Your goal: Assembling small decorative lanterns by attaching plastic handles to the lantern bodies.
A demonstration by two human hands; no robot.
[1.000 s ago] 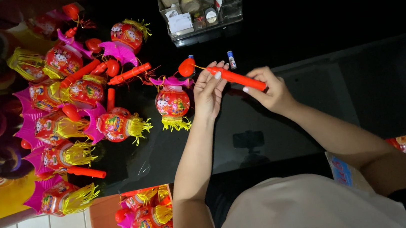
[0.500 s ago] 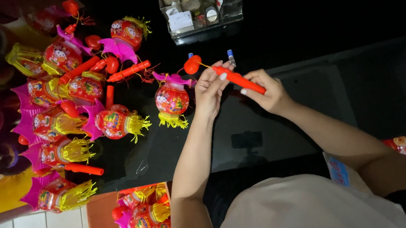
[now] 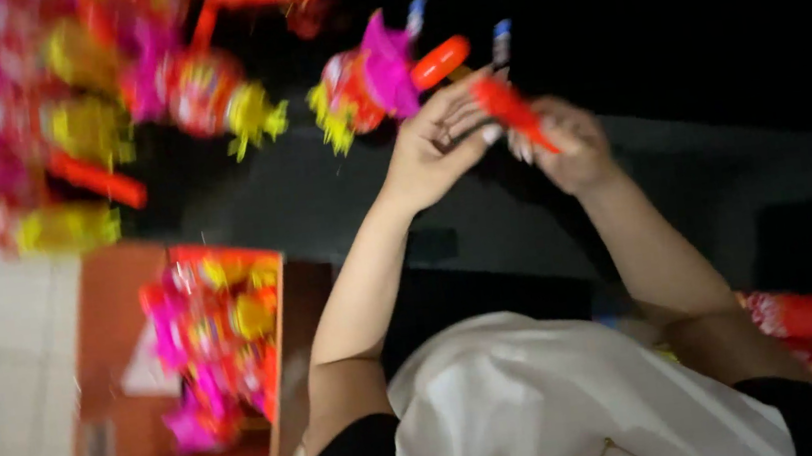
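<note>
The picture is blurred by motion. My right hand [image 3: 563, 141] is closed around a red plastic stick [image 3: 512, 109] that runs up and left. My left hand [image 3: 432, 145] touches the upper part of the same stick with its fingertips. Just beyond the fingers hangs a small red, pink and yellow lantern toy [image 3: 366, 81] with an orange-red oval knob [image 3: 439, 61] beside it. Both hands are over a dark table [image 3: 343, 204].
Several more pink, red and yellow lantern toys [image 3: 200, 89] and red sticks [image 3: 94, 178] lie at the upper left of the table. A brown cardboard box [image 3: 113, 410] on the tiled floor at lower left holds more lanterns [image 3: 216, 328]. A red packet [image 3: 787, 314] lies at lower right.
The view has swung down and left, so the table toys moved to the upper left and the box came fully into view. My hands still hold the red stick.
</note>
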